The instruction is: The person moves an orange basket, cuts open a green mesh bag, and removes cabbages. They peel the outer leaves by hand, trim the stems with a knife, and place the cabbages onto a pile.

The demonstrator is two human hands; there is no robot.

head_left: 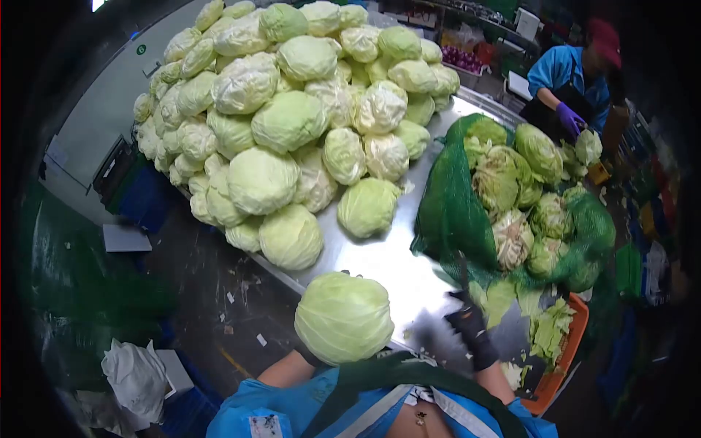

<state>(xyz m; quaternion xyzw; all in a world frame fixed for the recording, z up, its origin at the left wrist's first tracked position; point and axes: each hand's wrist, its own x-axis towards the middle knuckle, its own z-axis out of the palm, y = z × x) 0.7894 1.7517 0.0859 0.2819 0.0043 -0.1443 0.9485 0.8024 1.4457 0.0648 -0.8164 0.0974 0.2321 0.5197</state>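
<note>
A large pale green cabbage (344, 318) rests in my left hand (310, 355), close to my body at the table's near edge. The cabbage hides most of that hand; dark fingertips show at its top. My right hand (471, 328), in a dark glove, is closed around a knife (463, 270) whose blade points up and away from me. That hand is above the near right part of the metal table (387, 263), beside cut-off leaves (501, 302).
Many cabbages (263, 179) are piled high at the left and back. A green net bag (447, 197) with cabbages lies at the right. An orange crate (577, 328) holds leaves. A co-worker (569, 77) with purple gloves handles a cabbage at the back right.
</note>
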